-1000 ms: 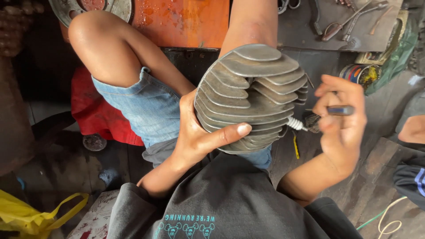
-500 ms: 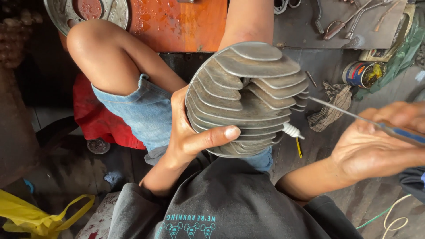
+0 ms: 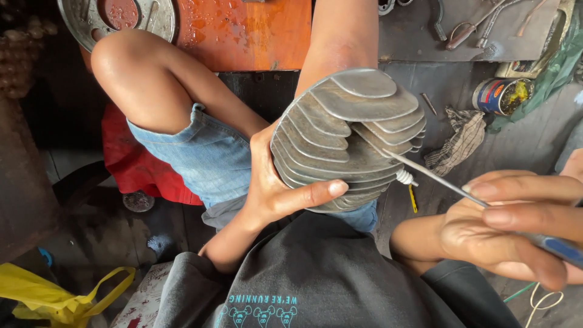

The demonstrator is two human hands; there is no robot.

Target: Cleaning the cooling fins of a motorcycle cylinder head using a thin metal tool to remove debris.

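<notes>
Oily workshop floor (image 3: 534,140), rag (image 3: 461,141) and tin (image 3: 501,95) at far right. A finned cylinder (image 3: 346,136) is gripped by the left hand (image 3: 279,188), steadied on the lap. A screwdriver (image 3: 437,177) is clasped by the right hand (image 3: 516,234), its tip laid between fins.

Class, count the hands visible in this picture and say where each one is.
2: the left hand grips the finned metal cylinder at centre; the right hand, lower right, holds a screwdriver.

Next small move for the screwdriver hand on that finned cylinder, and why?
Probably ease the screwdriver tip deeper along the groove between fins. The right hand holds it at the handle, its shaft lies slantwise across the finned cylinder, and the left hand braces the cylinder from below.
</notes>
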